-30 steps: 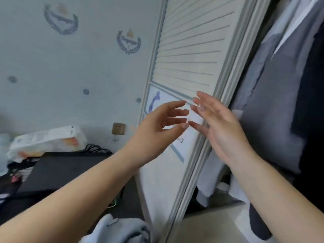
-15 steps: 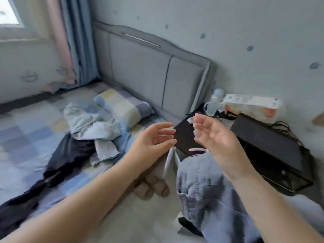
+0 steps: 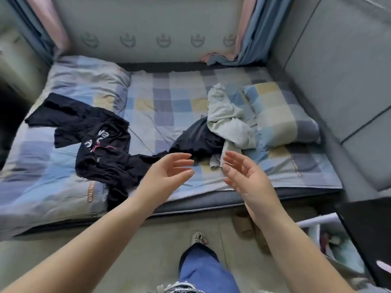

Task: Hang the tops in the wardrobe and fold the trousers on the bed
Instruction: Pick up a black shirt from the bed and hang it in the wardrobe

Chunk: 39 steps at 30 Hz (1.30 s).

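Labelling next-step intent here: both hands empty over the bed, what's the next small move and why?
Probably reach forward and grasp the dark garment nearest the hands. Left hand and right hand are open, hold nothing, and hover at the bed edge just short of it.

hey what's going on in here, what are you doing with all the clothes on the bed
A person stands at the bedside with both hands empty: the left hand and right hand hover open, palms facing each other, above the near edge of the checked blue and yellow bedsheet. Nothing is picked up yet. A crumpled black printed top lies to the left, a rumpled pale grey-green garment to the right beside the checked pillow.
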Motion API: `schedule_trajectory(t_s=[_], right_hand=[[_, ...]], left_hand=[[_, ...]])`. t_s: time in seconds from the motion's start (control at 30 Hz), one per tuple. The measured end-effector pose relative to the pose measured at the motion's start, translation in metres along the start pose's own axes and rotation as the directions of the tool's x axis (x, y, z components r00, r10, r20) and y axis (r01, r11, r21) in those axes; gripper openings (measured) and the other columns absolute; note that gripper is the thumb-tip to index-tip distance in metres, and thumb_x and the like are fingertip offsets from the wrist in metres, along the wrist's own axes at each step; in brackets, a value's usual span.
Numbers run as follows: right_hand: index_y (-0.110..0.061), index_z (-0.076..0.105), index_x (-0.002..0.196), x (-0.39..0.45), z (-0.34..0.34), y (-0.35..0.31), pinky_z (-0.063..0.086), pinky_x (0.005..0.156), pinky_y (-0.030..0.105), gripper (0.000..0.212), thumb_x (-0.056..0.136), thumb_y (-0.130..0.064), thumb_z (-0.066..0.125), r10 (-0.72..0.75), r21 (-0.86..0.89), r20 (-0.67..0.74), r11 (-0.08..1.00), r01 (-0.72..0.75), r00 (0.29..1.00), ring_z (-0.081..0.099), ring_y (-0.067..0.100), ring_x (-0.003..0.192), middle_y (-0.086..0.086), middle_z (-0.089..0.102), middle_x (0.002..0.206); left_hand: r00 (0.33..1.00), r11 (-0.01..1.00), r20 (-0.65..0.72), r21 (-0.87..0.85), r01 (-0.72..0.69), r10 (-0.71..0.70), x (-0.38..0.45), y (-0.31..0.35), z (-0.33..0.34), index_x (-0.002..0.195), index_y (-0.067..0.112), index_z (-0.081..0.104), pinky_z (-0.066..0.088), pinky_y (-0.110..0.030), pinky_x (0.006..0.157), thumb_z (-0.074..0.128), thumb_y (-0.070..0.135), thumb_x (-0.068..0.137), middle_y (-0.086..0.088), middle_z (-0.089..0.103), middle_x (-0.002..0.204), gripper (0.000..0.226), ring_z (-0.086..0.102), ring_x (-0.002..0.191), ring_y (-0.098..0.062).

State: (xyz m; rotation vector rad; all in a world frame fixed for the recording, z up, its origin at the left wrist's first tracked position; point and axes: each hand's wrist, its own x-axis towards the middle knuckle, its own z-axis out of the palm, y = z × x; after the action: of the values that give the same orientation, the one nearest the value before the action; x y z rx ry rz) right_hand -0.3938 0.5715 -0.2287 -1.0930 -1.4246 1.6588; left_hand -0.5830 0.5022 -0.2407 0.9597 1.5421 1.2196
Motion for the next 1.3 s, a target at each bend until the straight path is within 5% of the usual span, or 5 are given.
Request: schedule_trajectory(t_s=[0.2,0.37,0.7,1.03,1.3], right_hand=[[-0.034,0.063,0.106,0.103,0.047,0.0,0.047,0.099,0.034,0.026,0.086,-0.018,0.065,0.083,-0.024,0.227,0.997,-0.08,0.97,0.061,0.0,0.106,-0.014,0.066,0.11],[-0.032,0.061,0.106,0.154,0.1,-0.002,0.05,0.094,0.026,0.026,0.088,-0.013,0.064,0.129,-0.083,0.454,0.991,-0.102,0.881,0.062,0.0,0.104,-0.01,0.065,0.113],[-0.036,0.064,0.109,0.189,0.169,0.008,0.05,0.092,0.027,0.024,0.089,-0.023,0.064,0.244,-0.25,0.632,0.963,-0.105,0.736,0.063,-0.002,0.102,-0.014,0.066,0.114],[-0.037,0.064,0.107,0.215,0.238,0.018,0.05,0.092,0.024,0.02,0.09,-0.025,0.062,0.283,-0.361,0.566,0.929,-0.076,0.774,0.062,-0.006,0.099,-0.018,0.067,0.11],[-0.033,0.063,0.11,0.258,0.374,0.068,0.047,0.099,0.028,0.02,0.092,-0.025,0.06,0.358,-0.434,0.395,0.884,-0.172,0.846,0.061,-0.005,0.102,-0.018,0.064,0.113]], left_hand=[[0.931,0.98,-0.318,-0.143,0.138,-0.178,0.042,-0.019,-0.063,0.114,0.026,0.062,0.055,-0.031,0.086,0.067,0.016,0.089,0.011,0.071,0.108,0.027,0.066,0.102,-0.008],[0.809,0.965,-0.539,-0.228,0.127,-0.234,0.033,-0.027,-0.105,0.11,0.028,0.062,0.054,-0.021,0.074,0.067,0.014,0.088,0.013,0.072,0.105,0.026,0.066,0.1,-0.003],[0.6,0.918,-0.719,-0.392,0.066,-0.351,0.005,-0.057,-0.139,0.104,0.025,0.066,0.051,-0.032,0.083,0.065,0.01,0.088,0.006,0.073,0.103,0.022,0.065,0.102,-0.014],[0.663,0.881,-0.636,-0.467,0.076,-0.395,0.029,-0.093,-0.22,0.108,0.022,0.066,0.052,-0.034,0.087,0.066,0.013,0.088,0.005,0.072,0.103,0.022,0.067,0.101,-0.012],[0.709,0.852,-0.517,-0.465,0.238,-0.48,0.057,-0.157,-0.391,0.106,0.024,0.065,0.052,-0.035,0.091,0.064,0.011,0.089,0.009,0.073,0.098,0.022,0.066,0.101,-0.013]])
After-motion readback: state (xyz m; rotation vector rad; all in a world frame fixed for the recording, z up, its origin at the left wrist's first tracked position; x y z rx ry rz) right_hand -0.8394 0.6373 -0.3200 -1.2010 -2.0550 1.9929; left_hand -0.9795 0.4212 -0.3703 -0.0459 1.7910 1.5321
